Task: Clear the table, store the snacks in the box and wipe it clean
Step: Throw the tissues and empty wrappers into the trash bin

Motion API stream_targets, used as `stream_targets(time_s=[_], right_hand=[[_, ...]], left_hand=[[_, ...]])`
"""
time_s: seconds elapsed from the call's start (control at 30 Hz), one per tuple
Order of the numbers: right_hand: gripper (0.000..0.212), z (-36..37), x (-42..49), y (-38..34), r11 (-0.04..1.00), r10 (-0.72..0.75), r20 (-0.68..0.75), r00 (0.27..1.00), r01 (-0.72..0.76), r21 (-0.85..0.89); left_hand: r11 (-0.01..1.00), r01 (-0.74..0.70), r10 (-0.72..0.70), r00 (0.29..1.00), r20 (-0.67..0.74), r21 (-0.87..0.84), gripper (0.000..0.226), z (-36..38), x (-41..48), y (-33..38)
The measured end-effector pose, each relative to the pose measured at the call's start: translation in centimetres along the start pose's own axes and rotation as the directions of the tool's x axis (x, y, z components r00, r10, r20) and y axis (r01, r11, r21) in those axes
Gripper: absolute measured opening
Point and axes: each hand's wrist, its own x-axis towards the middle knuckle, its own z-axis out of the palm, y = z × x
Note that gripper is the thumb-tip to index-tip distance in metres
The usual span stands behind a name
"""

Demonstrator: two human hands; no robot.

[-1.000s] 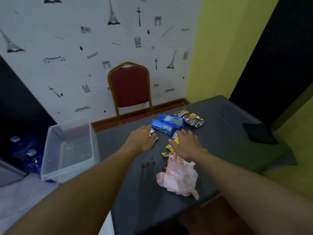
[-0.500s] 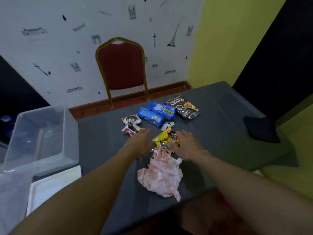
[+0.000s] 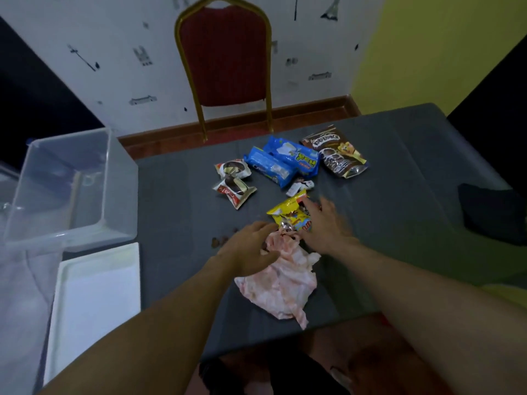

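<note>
On the grey table (image 3: 399, 155) lie two blue biscuit packs (image 3: 281, 163), a brown cereal pouch (image 3: 336, 156), two white-and-red wrappers (image 3: 233, 181) and a small white wrapper (image 3: 299, 186). A torn yellow wrapper (image 3: 288, 213) sits just beyond a crumpled pink plastic bag (image 3: 282, 286). My left hand (image 3: 248, 249) lies over the bag's top edge, with finger and thumb closing on its bunched rim. My right hand (image 3: 322, 223) rests with straight, spread fingers against the yellow wrapper. A clear plastic box (image 3: 114, 195) stands off the table's left edge.
Brown crumbs (image 3: 219, 240) dot the table left of my left hand. A dark cloth (image 3: 493, 212) lies at the table's right edge. A white lid (image 3: 94, 303) lies below the box. A red chair (image 3: 225, 55) stands behind the table.
Both hands have drawn back toward me, bringing the yellow wrapper up against the pink bag. My left hand has gone from flat on the table to the bag's rim. The view tilted down.
</note>
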Motion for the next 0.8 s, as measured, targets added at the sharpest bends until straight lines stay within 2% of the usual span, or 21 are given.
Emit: stream_targets(time_s=[0.1,0.2,0.3,0.37,0.5,0.7,0.8], right_hand=[[0.088,0.8,1.6,0.2,1.0,-0.01,0.038,0.999,0.009,0.01],[0.087,1.5,2.6,0.5,1.0,-0.009,0.029,1.0,0.009,0.005],[0.085,1.7,3.1,0.7,1.0,0.001,-0.02,1.0,-0.001,-0.015],[0.089,1.6,3.5,0.8,1.0,0.022,-0.012,1.0,-0.022,0.019],[0.093,1.0,3.8,1.2,0.992,0.082,-0.017,0.996,-0.08,0.097],[0.079,-0.2,3.6,2.4,0.985,0.097,-0.113,0.989,-0.079,0.156],[0.079,-0.6,3.9,3.0,0.977,0.144,-0.156,0.977,-0.116,0.177]], left_hand=[[0.99,-0.116,0.118,0.993,-0.014,0.076,0.082,1.6,-0.8,-0.2],[0.968,-0.158,0.138,0.984,0.112,0.194,0.102,3.1,-1.1,-0.4],[0.943,-0.2,0.151,0.969,0.195,0.265,0.108,4.2,-0.8,-0.4],[0.945,-0.185,0.126,0.967,0.223,0.271,0.1,4.4,-0.4,-0.2],[0.953,-0.173,0.114,0.966,0.233,0.249,0.066,4.1,0.2,-0.1],[0.981,-0.136,0.137,0.991,0.003,0.138,0.025,2.4,0.9,0.3],[0.993,-0.067,0.077,0.992,-0.103,0.093,0.01,1.3,1.6,0.6]])
